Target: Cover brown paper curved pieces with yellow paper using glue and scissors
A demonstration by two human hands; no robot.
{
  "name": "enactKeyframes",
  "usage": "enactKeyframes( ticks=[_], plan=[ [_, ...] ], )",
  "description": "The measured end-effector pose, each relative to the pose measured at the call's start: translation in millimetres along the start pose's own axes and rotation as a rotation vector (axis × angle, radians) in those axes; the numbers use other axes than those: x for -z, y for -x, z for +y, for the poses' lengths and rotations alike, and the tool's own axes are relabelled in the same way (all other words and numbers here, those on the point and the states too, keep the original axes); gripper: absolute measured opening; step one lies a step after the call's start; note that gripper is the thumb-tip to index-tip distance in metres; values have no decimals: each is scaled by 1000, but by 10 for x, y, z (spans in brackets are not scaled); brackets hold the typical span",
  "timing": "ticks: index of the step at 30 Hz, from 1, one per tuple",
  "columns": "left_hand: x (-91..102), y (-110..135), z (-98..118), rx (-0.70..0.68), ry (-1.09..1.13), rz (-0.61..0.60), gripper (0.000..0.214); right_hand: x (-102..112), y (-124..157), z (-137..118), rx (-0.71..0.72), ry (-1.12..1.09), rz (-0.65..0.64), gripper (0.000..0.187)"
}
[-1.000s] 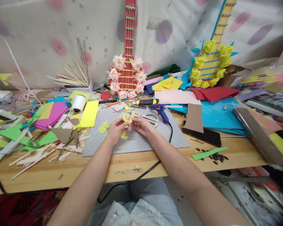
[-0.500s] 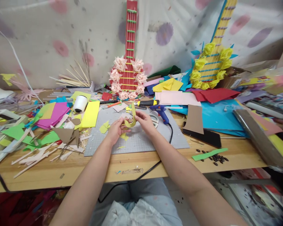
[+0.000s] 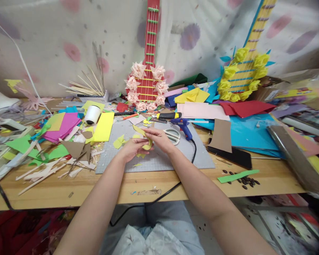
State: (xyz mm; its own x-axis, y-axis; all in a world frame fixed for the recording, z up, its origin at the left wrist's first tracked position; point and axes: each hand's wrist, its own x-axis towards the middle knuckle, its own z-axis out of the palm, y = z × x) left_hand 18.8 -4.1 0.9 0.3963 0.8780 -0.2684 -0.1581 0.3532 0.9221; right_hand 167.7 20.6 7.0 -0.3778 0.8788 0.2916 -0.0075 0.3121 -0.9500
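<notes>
Above the grey cutting mat [image 3: 175,159], my left hand [image 3: 131,148] and my right hand [image 3: 159,138] meet on one curled strip of yellow-olive paper [image 3: 148,146]. Both hands are closed on it with pinched fingers; one end of the strip sticks out to the upper left. Crumpled yellow paper scraps [image 3: 119,142] lie on the mat left of my hands. Just right of my right hand rest scissors with pale handles [image 3: 172,135] and a blue hot glue gun [image 3: 183,126]. A yellow-black utility knife [image 3: 168,115] lies behind them.
A red paper guitar with pink flowers [image 3: 146,86] and a yellow one with yellow flowers [image 3: 240,76] stand at the back. Paper scraps [image 3: 74,148] crowd the left. On the right are a phone [image 3: 234,157], blue sheets [image 3: 250,132] and small dark beads [image 3: 246,182]. A black cord [image 3: 170,193] crosses the table's front edge.
My hands have come closer together. The paper strip's free end, which stood upright, now leans to the upper left, and my right hand has shifted over it. The view has swung slightly left.
</notes>
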Motion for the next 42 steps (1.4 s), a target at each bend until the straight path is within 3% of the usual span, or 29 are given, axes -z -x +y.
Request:
enactKeyframes(
  ticks=[7, 14, 21, 31, 37, 42],
  plan=[
    [19, -17, -32, -2, -50, -18, 24, -82, 1, -80, -12, 44, -65, 27],
    [-24, -37, -50, 27, -22, 52, 22, -83, -37, -26, -29, 51, -82, 25],
    [-83, -23, -42, -84, -59, 149, 26, -104, -90, 59, -60, 92, 49, 20],
    [-150, -54, -53, -128, -43, 338, 31, -189, -72, -5, -42, 182, 169, 19],
    [-151, -78, -83, -167, -71, 355, 31, -245, -87, 26, -13, 224, 249, 20],
    [-191, -173, -128, -195, -94, 320, 26, -218, -142, 159, -74, 209, 419, 19]
  ],
)
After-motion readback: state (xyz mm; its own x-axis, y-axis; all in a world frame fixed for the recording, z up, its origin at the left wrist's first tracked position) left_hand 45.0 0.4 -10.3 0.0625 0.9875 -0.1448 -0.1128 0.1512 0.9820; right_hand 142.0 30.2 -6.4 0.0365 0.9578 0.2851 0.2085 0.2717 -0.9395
